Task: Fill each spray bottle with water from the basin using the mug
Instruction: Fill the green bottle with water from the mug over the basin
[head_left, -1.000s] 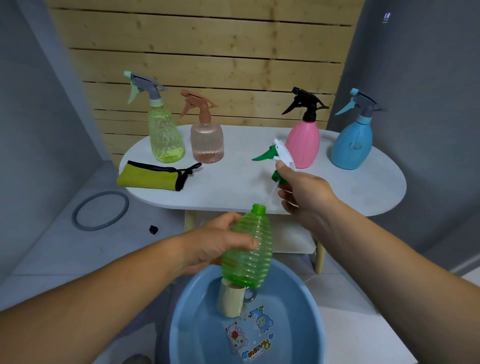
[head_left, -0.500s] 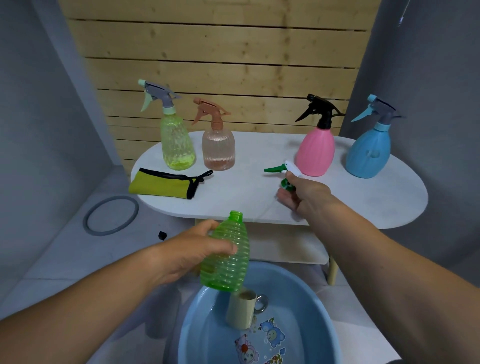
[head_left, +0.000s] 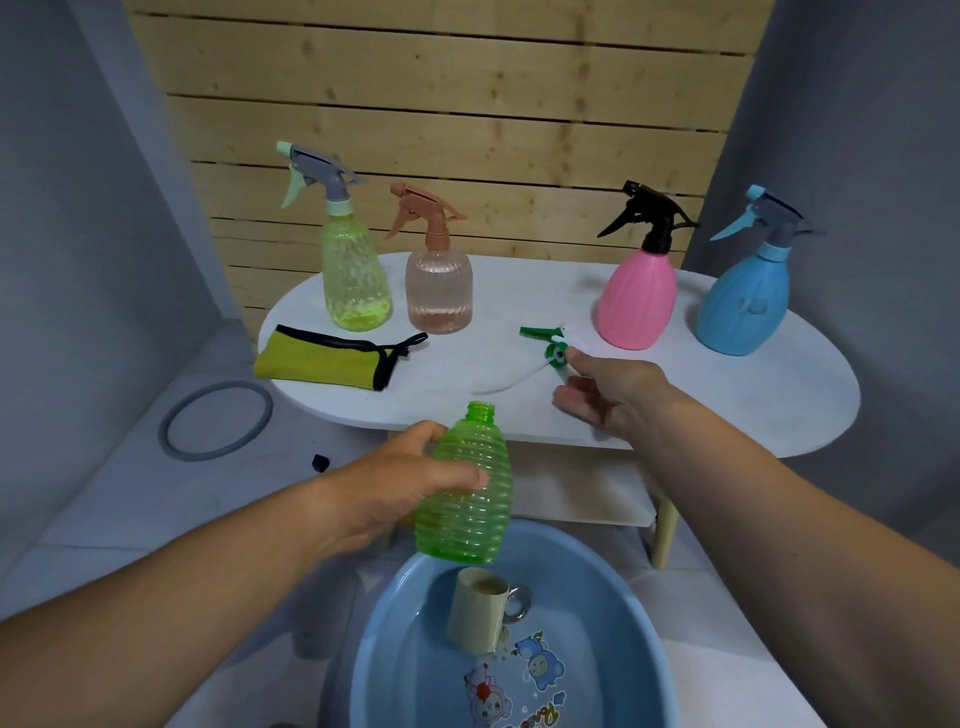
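Left hand (head_left: 395, 488) is wrapped around the uncapped green bottle (head_left: 467, 493), holding it tilted above the blue basin (head_left: 597, 597) — a beige mug (head_left: 475, 613) stands in the water just below. Right hand (head_left: 613, 395) hovers over the white counter (head_left: 753, 395), fingers loosely spread, fingertips at the green spray head (head_left: 548, 343) lying there. Four capped bottles stand behind — yellow-green (head_left: 353, 280), peach (head_left: 439, 291), pink (head_left: 636, 296), blue (head_left: 743, 301).
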